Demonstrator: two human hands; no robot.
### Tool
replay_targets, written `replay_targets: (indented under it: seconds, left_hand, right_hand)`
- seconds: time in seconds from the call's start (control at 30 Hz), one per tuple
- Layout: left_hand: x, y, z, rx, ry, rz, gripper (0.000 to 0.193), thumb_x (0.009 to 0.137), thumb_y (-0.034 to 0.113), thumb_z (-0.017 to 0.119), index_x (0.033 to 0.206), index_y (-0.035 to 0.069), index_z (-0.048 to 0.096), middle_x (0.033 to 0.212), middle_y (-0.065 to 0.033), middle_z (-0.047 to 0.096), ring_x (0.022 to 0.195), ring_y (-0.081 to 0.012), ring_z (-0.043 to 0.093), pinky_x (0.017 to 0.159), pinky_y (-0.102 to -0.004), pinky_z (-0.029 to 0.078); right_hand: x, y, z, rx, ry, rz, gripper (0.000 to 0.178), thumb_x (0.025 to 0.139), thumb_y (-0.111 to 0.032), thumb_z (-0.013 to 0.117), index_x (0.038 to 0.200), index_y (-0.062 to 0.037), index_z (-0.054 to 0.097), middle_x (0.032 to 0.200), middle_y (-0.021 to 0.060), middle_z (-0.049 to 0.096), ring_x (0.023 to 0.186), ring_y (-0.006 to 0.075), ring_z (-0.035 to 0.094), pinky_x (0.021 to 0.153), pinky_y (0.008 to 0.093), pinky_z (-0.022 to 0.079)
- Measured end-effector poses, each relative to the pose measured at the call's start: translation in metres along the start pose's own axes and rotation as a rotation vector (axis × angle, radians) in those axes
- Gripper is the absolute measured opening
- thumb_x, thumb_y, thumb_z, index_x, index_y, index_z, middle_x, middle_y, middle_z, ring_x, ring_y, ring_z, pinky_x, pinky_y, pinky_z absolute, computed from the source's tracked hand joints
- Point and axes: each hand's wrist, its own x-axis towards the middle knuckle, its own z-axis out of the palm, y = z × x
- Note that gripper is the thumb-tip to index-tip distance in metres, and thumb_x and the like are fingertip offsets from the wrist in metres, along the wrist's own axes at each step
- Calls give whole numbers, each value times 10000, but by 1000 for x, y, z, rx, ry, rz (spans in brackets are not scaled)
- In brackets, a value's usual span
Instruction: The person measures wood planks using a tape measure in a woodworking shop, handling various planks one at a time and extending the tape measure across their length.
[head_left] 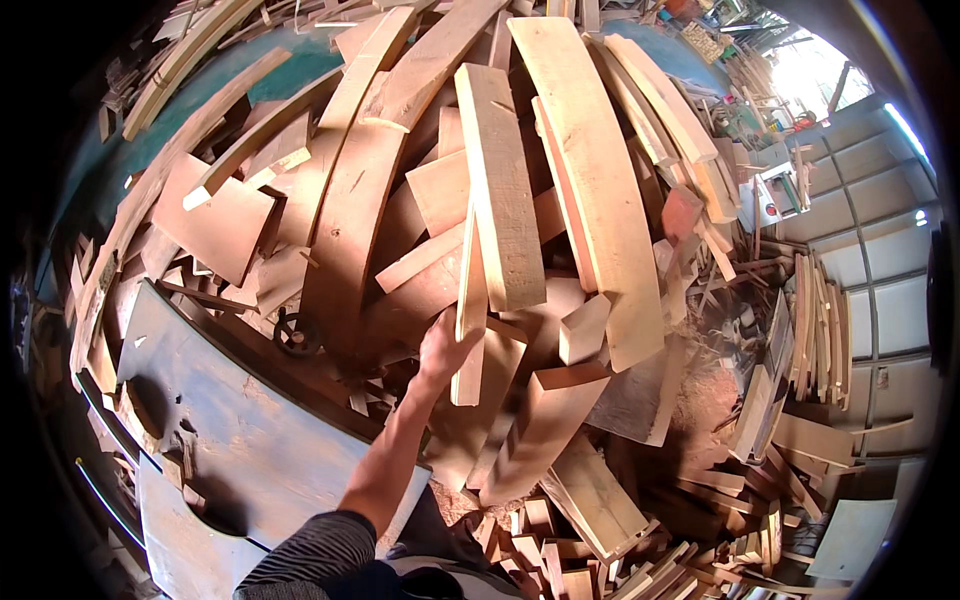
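Observation:
My left hand (pixel 445 350) reaches up from the lower edge, out of a dark striped sleeve. It is closed around a narrow pale wooden strip (pixel 469 375), the thumb side facing up and the other fingers partly hidden behind the wood. The strip stands steeply in the picture and runs up beside a thick wooden beam (pixel 508 200), which covers part of it. Right of the beam lies a long, wide plank (pixel 600 190). Below the hand, short thick wood blocks (pixel 555 420) lean at angles. My right hand does not show.
A blue-grey metal machine table (pixel 250 410) with a dark handwheel (pixel 295 333) beyond it stands at the left. Long boards (pixel 350 215) cross the pile ahead. Offcuts (pixel 590 500) heap up at the lower right. More planks (pixel 820 325) lean near a panelled wall (pixel 890 260).

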Motion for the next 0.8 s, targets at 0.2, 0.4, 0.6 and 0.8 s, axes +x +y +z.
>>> replay_targets:
  seconds: [0.2, 0.4, 0.6, 0.8]
  left_hand:
    - [50, 56, 39, 294, -1, 4, 883, 786, 546, 749, 1431, 43, 415, 1483, -261, 401, 1415, -394, 330, 1161, -558, 237]
    - [84, 118, 64, 389, 80, -139, 1161, 713, 580, 800, 1577, 76, 212, 1635, -268, 88, 1514, -467, -17, 1208, -618, 93]
    - [103, 124, 66, 425, 91, -303, 1153, 643, 481, 822, 1582, 163, 233, 1642, -219, 69, 1437, -473, 215, 1154, -591, 277]
    - [73, 83, 16, 23, 81, 42, 937, 687, 498, 790, 1475, 132, 440, 1582, -218, 211, 1383, -509, 329, 1150, -514, 340]
  right_hand:
    - [-3, 19, 5, 42, 4, -4, 243, 874, -316, 716, 958, -88, 719, 682, 20, 623, 534, 183, 578, 511, 333, 467]
    - [-5, 45, 6, 81, 2, -15, 246, 874, -319, 715, 960, -88, 718, 684, 20, 625, 535, 184, 578, 511, 333, 467]
    - [-11, 68, 3, 121, 12, 5, 249, 875, -322, 715, 963, -88, 718, 686, 19, 627, 535, 184, 578, 512, 333, 467]
    - [-6, 76, 7, 143, 8, -20, 253, 875, -324, 715, 965, -88, 717, 689, 19, 628, 535, 185, 578, 513, 333, 466]
